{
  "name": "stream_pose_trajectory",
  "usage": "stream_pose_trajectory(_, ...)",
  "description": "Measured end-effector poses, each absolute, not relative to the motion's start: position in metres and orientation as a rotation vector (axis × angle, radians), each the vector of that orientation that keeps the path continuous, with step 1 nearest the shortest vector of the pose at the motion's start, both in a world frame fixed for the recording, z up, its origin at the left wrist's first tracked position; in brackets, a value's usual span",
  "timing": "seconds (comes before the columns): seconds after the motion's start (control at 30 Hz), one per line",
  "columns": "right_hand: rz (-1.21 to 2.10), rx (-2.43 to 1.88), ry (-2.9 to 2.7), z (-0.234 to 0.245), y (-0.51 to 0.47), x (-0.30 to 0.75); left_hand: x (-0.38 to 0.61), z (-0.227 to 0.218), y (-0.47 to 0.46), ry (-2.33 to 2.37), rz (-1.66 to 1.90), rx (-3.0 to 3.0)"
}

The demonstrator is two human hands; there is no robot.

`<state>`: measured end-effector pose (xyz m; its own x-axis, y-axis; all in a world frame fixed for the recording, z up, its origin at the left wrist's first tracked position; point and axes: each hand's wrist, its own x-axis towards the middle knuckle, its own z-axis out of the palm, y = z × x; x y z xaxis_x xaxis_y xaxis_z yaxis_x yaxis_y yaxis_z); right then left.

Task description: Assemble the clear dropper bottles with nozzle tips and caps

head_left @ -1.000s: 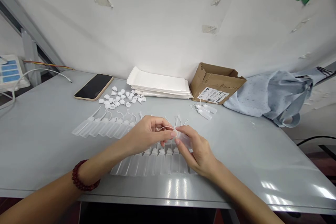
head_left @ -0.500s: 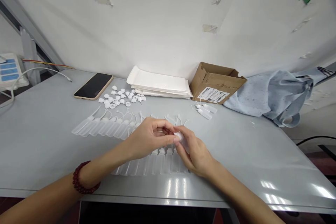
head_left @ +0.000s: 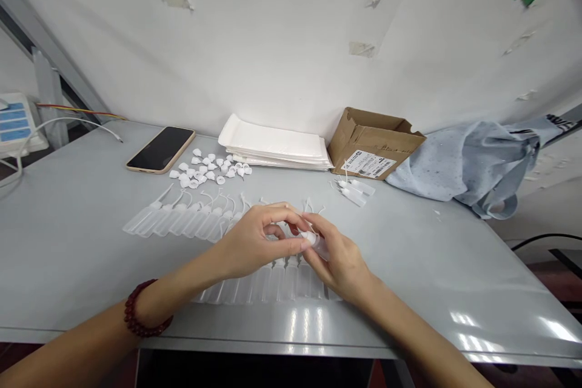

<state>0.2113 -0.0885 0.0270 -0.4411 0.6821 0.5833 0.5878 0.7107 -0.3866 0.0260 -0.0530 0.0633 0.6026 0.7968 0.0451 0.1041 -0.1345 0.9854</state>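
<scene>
A small translucent squeeze bottle is held over the table by my right hand, its fingers and thumb closed around the body. On its top end sits a white cap. My left hand, curled with the thumb against that cap, pinches it; the far fingertips are partly hidden. Behind my left hand lies a row of similar bottles with thin white tails at their necks. Under both hands is a nearer row of bottles, partly covered by my hands.
Loose white caps lie beside a phone. A stack of white envelopes and an open cardboard box stand against the wall. Several bottles with needle tips lie before the box; blue cloth is at right.
The bottle and cap show a little more between my hands, as my left fingers have shifted slightly around the cap. Everything else stays put apart from a slight camera shift.
</scene>
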Motion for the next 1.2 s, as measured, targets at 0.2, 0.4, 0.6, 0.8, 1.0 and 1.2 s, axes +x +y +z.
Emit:
stream_pose_trajectory(0.2, 0.21, -0.985, -2.191, 0.027, -0.089, 0.212, 0.028, 0.064, -0.055, 0.754, 0.706, 1.606)
stream_pose_trajectory(0.4, 0.113, -1.065, -2.248, 0.026, -0.088, 0.212, 0.028, 0.058, -0.055, 0.842, 0.619, 1.539)
stream_pose_trajectory(0.6, 0.004, -1.066, -2.352, 0.029, -0.088, 0.213, 0.028, 0.054, -0.053, 0.843, 0.571, 1.547)
stream_pose_trajectory(0.8, 0.413, -1.225, -2.367, 0.035, -0.091, 0.214, 0.025, 0.053, -0.051, 0.759, 0.692, 1.815)
stream_pose_trajectory(1.0, 0.659, -1.313, -2.328, 0.039, -0.089, 0.214, 0.024, 0.053, -0.05, 0.693, 0.732, 1.927)
stream_pose_trajectory(1.2, 0.63, -1.306, -2.287, 0.04, -0.089, 0.214, 0.027, 0.054, -0.05, 0.782, 0.585, 1.568)
